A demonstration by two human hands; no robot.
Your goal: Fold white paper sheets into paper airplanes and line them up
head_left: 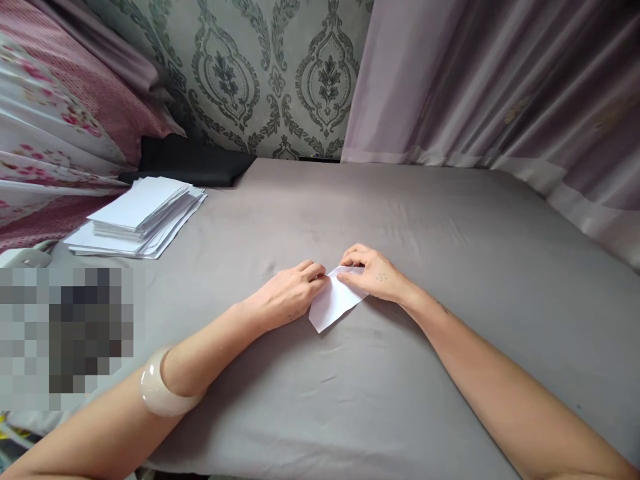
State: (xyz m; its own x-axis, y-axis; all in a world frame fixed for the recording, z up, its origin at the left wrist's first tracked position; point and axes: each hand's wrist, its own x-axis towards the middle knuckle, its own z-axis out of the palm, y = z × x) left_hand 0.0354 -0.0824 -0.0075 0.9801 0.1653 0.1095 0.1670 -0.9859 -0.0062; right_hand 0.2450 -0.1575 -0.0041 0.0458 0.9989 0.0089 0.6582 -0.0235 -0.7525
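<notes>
Home bedroom, prob. Grey-sheeted mattress (400,220) fills the view; damask wallpaper (270,73) behind it, lilac curtains (500,80) at its far right, floral bedding (55,127) piled at its left edge w/ a paper stack (137,217).

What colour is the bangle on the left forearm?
The bangle is a glossy cream white, seen best in the head view.

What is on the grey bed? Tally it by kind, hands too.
Hands: 2, left and right
Folded paper: 1
Paper stack: 1
Black cushion: 1
Bangle: 1
Total: 6
</notes>
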